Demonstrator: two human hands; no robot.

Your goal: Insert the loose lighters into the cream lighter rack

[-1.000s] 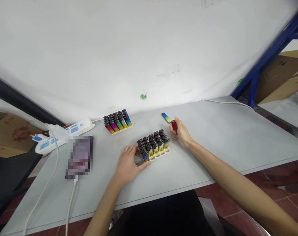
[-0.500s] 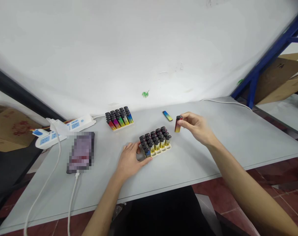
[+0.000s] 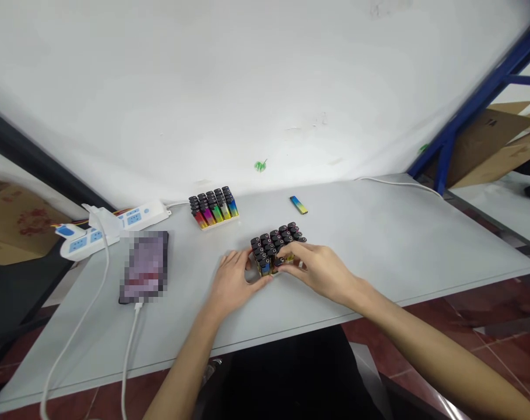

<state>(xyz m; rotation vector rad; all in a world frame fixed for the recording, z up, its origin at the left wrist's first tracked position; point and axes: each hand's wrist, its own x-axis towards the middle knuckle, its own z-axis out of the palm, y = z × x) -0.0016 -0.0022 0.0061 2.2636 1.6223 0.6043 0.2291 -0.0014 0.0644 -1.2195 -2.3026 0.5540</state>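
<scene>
Several black-topped lighters (image 3: 275, 240) stand upright in rows in a pale tray in front of me. My left hand (image 3: 233, 286) rests on the table at the tray's left side, fingers spread around its corner. At the tray's front row, my right hand (image 3: 311, 268) pinches a black-topped lighter (image 3: 280, 261), its lower part hidden by the fingers and neighbours. A second tray of colourful lighters (image 3: 214, 208) stands farther back on the left. One blue and yellow lighter (image 3: 299, 205) lies flat behind the nearer tray.
A phone (image 3: 145, 266), its screen pixelated, lies on the left with a white cable (image 3: 131, 341) plugged in. Behind it is a white power strip (image 3: 133, 219). A thin cable (image 3: 396, 182) runs along the back right of the grey table (image 3: 379, 251).
My right hand has moved left and down with the lighter, from beside the nearer tray to its front row. My left hand has stayed at the tray's left side.
</scene>
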